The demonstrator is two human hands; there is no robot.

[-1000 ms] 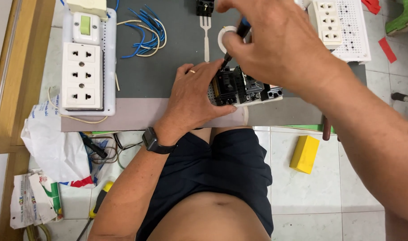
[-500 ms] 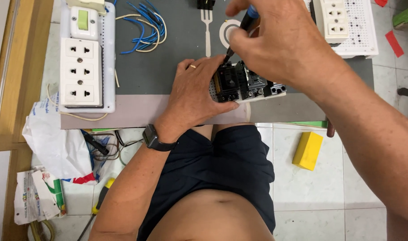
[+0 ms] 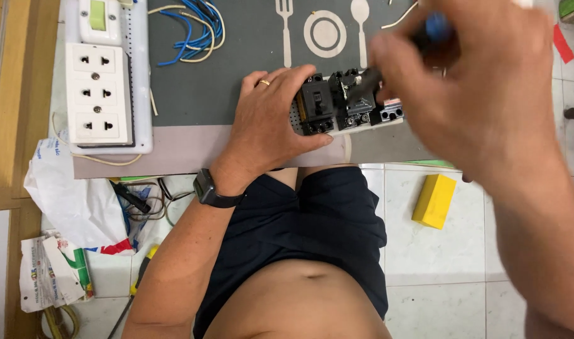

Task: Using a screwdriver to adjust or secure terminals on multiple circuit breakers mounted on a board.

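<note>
The right hand (image 3: 481, 94), big and blurred close to the camera, is closed around a screwdriver (image 3: 387, 63) with a blue handle, whose dark shaft slants down onto the black electrical parts. The left hand (image 3: 268, 122) lies flat with its fingers wrapped over the left end of a white perforated mounting plate (image 3: 346, 100), pinning it down; a ring sits on one finger and a dark watch (image 3: 208, 188) on the wrist. The two hands are apart, one at each end of that plate.

The plate carries a row of black breaker-like blocks and rests at the near edge of a grey placemat (image 3: 205, 88) printed with a white fork, plate and spoon. The mat lies on a pale board across the person's lap, above dark shorts.

Farther left on the mat stands a white socket panel (image 3: 102, 94) with three outlets and a switch above them. Beyond it, near the top, lies a tangle of blue and cream wires (image 3: 193, 31).

Down on the tiled floor, a yellow block (image 3: 434, 201) sits to the right, and white plastic bags (image 3: 73, 201) with cables to the left.
</note>
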